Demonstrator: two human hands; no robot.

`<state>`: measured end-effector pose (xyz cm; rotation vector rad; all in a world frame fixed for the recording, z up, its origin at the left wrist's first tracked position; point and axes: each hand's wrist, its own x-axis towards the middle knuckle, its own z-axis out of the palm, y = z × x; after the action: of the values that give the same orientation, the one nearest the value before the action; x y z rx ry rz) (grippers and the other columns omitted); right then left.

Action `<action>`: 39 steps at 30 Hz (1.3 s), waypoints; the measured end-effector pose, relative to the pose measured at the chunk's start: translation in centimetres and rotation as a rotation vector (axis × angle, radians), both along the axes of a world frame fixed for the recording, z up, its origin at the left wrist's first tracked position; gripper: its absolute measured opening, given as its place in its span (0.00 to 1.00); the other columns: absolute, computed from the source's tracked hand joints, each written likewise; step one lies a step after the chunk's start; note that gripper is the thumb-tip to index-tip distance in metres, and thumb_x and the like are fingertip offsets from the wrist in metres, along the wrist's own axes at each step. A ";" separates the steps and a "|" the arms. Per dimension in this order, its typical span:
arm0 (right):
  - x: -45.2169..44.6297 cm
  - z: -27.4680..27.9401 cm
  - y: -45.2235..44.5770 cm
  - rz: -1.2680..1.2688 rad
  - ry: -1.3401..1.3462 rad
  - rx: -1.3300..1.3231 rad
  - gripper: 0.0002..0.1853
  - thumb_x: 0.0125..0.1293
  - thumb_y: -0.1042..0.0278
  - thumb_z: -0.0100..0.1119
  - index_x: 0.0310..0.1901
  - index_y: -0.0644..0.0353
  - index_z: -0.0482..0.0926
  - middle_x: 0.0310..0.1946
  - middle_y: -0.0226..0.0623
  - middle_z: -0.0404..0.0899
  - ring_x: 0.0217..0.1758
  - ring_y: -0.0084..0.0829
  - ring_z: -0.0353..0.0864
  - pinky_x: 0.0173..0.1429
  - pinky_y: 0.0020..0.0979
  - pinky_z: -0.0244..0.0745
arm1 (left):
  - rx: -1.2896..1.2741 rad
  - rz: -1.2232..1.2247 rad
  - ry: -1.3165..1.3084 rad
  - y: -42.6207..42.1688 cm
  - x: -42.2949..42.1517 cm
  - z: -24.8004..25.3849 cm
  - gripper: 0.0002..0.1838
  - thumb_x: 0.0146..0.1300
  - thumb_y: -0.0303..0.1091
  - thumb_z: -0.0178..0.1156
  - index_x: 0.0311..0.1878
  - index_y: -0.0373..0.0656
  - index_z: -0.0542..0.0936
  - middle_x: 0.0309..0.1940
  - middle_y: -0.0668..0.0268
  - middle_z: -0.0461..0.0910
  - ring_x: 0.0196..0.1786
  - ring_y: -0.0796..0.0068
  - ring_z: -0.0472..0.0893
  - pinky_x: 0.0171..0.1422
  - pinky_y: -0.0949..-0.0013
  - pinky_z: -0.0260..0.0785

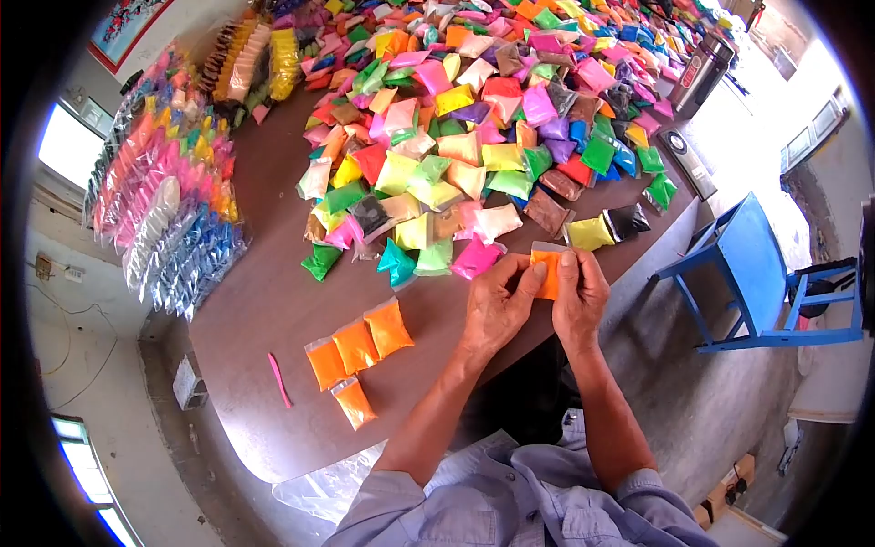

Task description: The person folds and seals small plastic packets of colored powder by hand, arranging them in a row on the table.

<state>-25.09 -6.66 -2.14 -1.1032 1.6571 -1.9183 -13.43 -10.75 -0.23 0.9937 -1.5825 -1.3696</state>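
Between my two hands is a small clear packet of orange material [548, 268], held up near the table's front edge. My left hand [499, 301] pinches its left side, the thumb lying over the front. On its right side my right hand [581, 296] grips it the same way. To the left, three orange packets [355, 346] lie in an overlapping row, with another orange packet [353, 402] just below them. A thin pink strip [280, 380] rests farther left. Close beyond my hands lie a pink packet [477, 258], a yellow packet [591, 233] and a black packet [627, 221].
A large heap of coloured packets [474, 118] covers the back of the brown table [264, 310]. Bundled bags of packets [169, 182] stand at the left edge. A thermos [702, 75] is at the back right. A blue chair [756, 273] stands to the right.
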 end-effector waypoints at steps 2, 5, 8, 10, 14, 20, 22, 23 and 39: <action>0.0 0.3 0.1 0.007 0.013 0.028 0.12 0.80 0.63 0.55 0.46 0.65 0.80 0.33 0.28 0.78 0.37 0.16 0.73 0.41 0.23 0.73 | -0.115 0.056 -0.048 -0.1 0.1 -0.2 0.12 0.74 0.35 0.64 0.44 0.34 0.84 0.30 0.68 0.82 0.34 0.82 0.78 0.39 0.73 0.73; -0.1 0.2 0.1 0.071 0.022 0.065 0.13 0.80 0.62 0.54 0.46 0.66 0.79 0.33 0.30 0.79 0.37 0.18 0.74 0.42 0.25 0.74 | -0.153 0.065 -0.066 -0.3 0.3 0.2 0.12 0.72 0.35 0.65 0.43 0.33 0.83 0.30 0.67 0.82 0.34 0.81 0.79 0.39 0.74 0.73; -0.2 -0.6 -0.1 0.029 0.071 0.035 0.13 0.80 0.62 0.55 0.46 0.66 0.78 0.34 0.31 0.80 0.37 0.19 0.75 0.43 0.26 0.74 | -0.109 0.054 -0.053 0.0 0.1 1.1 0.11 0.72 0.34 0.66 0.44 0.33 0.83 0.32 0.67 0.83 0.35 0.81 0.80 0.40 0.74 0.74; -0.2 -0.9 -0.1 -0.013 0.053 0.052 0.13 0.80 0.62 0.55 0.45 0.66 0.78 0.34 0.32 0.80 0.37 0.20 0.75 0.43 0.27 0.75 | -0.035 0.037 0.042 0.4 -0.6 0.7 0.11 0.72 0.34 0.66 0.45 0.33 0.83 0.32 0.67 0.84 0.36 0.81 0.80 0.40 0.74 0.74; -0.2 -0.6 0.0 -0.028 0.073 0.045 0.13 0.80 0.62 0.55 0.46 0.66 0.78 0.34 0.32 0.79 0.37 0.21 0.75 0.43 0.27 0.75 | 0.058 -0.051 0.036 0.1 -0.2 0.1 0.12 0.72 0.34 0.67 0.48 0.33 0.82 0.34 0.66 0.85 0.37 0.81 0.81 0.41 0.74 0.76; -0.2 -0.2 0.0 0.001 0.071 0.062 0.13 0.80 0.62 0.55 0.45 0.66 0.78 0.34 0.33 0.79 0.37 0.21 0.75 0.44 0.26 0.74 | -0.089 -0.026 -0.158 -0.2 0.3 -0.2 0.14 0.71 0.35 0.69 0.48 0.32 0.82 0.38 0.65 0.86 0.38 0.81 0.83 0.43 0.73 0.77; -0.1 -0.3 -0.1 -0.015 0.053 0.058 0.13 0.81 0.62 0.54 0.44 0.66 0.78 0.35 0.32 0.79 0.37 0.21 0.75 0.44 0.26 0.75 | -0.052 -0.016 -0.043 0.0 -0.2 -0.2 0.12 0.70 0.33 0.69 0.47 0.32 0.82 0.35 0.65 0.85 0.37 0.80 0.82 0.41 0.73 0.77; -0.2 -0.4 -0.1 -0.015 0.053 0.059 0.13 0.81 0.62 0.54 0.44 0.66 0.78 0.35 0.32 0.79 0.37 0.21 0.75 0.44 0.26 0.75 | -0.015 -0.006 0.072 0.1 -0.4 -0.3 0.11 0.69 0.31 0.69 0.47 0.33 0.82 0.33 0.65 0.85 0.35 0.80 0.82 0.40 0.73 0.76; -0.4 -0.9 0.2 -0.013 -0.054 0.050 0.13 0.80 0.61 0.55 0.49 0.66 0.78 0.39 0.31 0.79 0.42 0.19 0.76 0.47 0.24 0.75 | 0.109 -0.037 0.090 0.2 -0.3 0.2 0.10 0.71 0.29 0.67 0.49 0.32 0.83 0.37 0.65 0.87 0.39 0.81 0.83 0.44 0.75 0.77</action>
<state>-25.52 -6.46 -3.03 -1.0146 1.6781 -1.8874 -13.76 -10.59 -0.07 0.9574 -1.4800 -1.5187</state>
